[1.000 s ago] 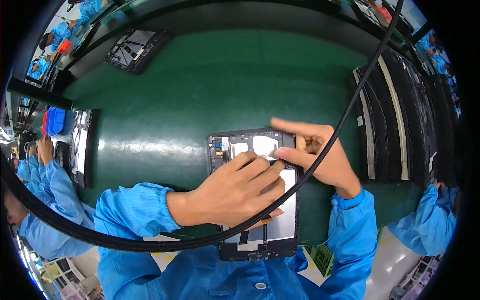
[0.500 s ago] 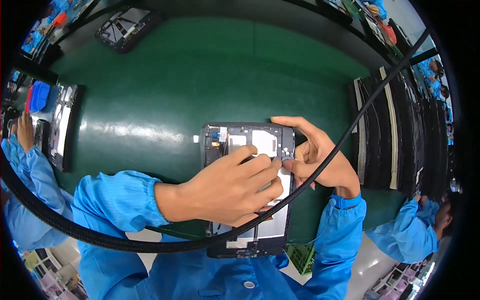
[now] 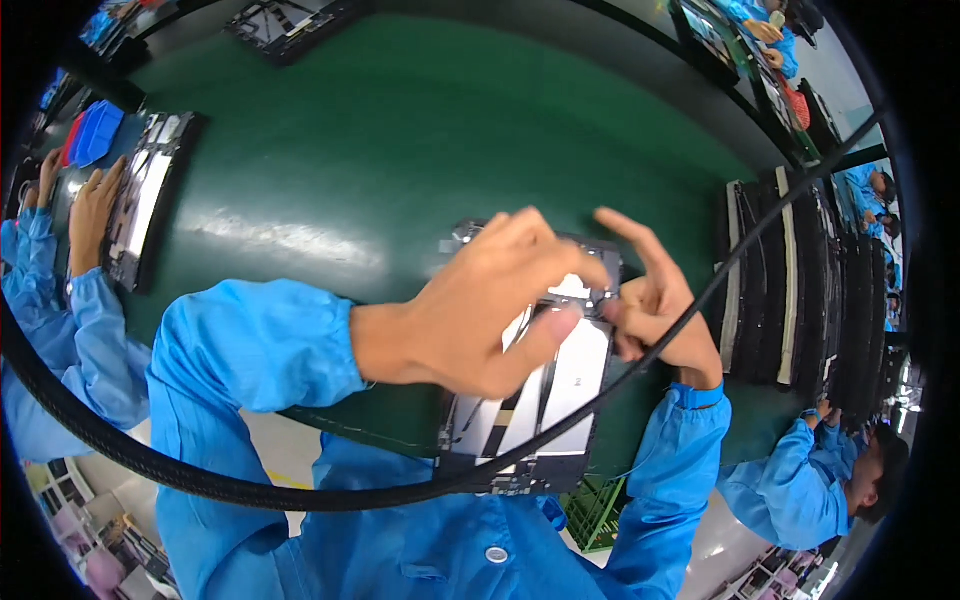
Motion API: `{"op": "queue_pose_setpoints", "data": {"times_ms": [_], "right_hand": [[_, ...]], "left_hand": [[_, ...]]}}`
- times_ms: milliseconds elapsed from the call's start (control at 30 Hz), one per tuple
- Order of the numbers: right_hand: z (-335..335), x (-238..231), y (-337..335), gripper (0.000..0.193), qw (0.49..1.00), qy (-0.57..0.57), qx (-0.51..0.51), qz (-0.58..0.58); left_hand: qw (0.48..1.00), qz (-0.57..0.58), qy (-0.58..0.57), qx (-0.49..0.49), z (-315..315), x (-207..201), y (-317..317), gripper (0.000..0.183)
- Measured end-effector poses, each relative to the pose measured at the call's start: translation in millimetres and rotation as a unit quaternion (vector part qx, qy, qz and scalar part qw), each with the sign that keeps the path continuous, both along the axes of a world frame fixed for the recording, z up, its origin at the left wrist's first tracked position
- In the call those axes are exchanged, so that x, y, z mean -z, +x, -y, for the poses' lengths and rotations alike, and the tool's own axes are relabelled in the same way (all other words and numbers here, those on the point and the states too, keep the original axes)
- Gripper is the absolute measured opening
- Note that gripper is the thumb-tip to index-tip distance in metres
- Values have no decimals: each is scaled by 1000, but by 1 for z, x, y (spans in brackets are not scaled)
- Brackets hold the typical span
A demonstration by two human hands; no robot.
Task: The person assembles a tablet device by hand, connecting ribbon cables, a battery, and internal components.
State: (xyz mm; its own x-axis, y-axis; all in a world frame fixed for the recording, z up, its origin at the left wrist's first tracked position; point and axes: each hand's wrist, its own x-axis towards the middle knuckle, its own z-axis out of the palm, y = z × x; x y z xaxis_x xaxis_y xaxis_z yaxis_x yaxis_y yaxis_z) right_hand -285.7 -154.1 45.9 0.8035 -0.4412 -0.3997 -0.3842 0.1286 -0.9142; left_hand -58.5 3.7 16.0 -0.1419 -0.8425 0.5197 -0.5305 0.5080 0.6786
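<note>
Black-framed and opened up, with pale panels and dark strips showing, the tablet [image 3: 575, 375] lies under the left hand [image 3: 490, 315] and just left of the right hand [image 3: 660, 320], its lower end reaching toward the person's body at the worktop [image 3: 400, 140] edge.

What has just changed is the left hand. Half a second ago its fingertips were bunched against the tablet beside the right thumb; now it is higher over the tablet's upper part and blurred, its thumb and forefinger spread with tablet parts showing between them, and nothing is seen in its grasp. The panels and strips below it lie barer than before. This suggests that the close two-handed work has broken off for the moment, leaving the right hand as the one steadying the tablet.

That right hand keeps its forefinger stretched out and its other fingers curled at the tablet's right edge; whether it pinches the edge or merely rests against it cannot be told.

Well left of the left hand, a co-worker's hand [image 3: 92, 215] has come up to a second tablet [image 3: 150, 190], with a blue bin [image 3: 97, 133] beyond. To the right of the right hand stands a dark stack [image 3: 760, 290]. Nearer the body than both hands, a black cable [image 3: 300, 498] sweeps across the view.
</note>
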Motion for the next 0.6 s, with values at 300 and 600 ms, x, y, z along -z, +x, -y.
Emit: {"op": "queue_pose_setpoints", "data": {"times_ms": [300,600], "right_hand": [[-78,-17,48,23,783,-566,-113,231],[-100,-14,61,21,861,-445,-230,91]], "left_hand": [[989,-33,-130,-55,-41,10,59,12],[974,67,-193,101,-71,13,59,17]]}}
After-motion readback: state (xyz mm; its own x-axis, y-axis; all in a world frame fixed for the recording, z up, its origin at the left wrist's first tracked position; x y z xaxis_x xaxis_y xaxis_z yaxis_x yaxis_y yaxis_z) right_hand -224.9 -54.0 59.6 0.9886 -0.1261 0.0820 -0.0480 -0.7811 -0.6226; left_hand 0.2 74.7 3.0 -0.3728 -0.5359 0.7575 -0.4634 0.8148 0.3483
